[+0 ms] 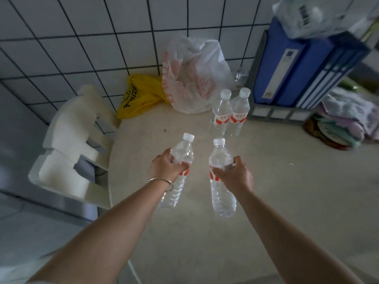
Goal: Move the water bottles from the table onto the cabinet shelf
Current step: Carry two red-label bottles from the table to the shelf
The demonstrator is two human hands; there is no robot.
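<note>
My 2 bare forearms fill the bottom of the view, reaching out over the pale table (266, 181). My left hand (164, 168) wears a thin metal bangle (162, 182) at the wrist and is wrapped tight around the middle of the left bottle (180, 171), fingers across its red-and-white label. That bottle tilts, its white cap pointing up and a little right, its base toward me. My right hand (235, 175) is closed around the right bottle (220, 177) at label height, thumb and fingers pinching it from the right side. This one stands closer to upright, cap away from me. I cannot tell whether either base touches the tabletop or hangs just above it.

Farther back, 2 more bottles (229, 112) stand upright on the table, touching side by side, both clear with white caps and the same red label. Just right of them sits a grey file rack (276, 114) holding blue binders (303, 68), with a crumpled clear plastic wrap (320, 15) on top. Behind the standing pair, against the tiled wall (82, 37), slumps a white plastic bag (194, 74), with a yellow bag (139, 95) just to its left. A white plastic chair (69, 140) stands off the table's left edge. A heap of cloth (348, 117) lies at the far right.
</note>
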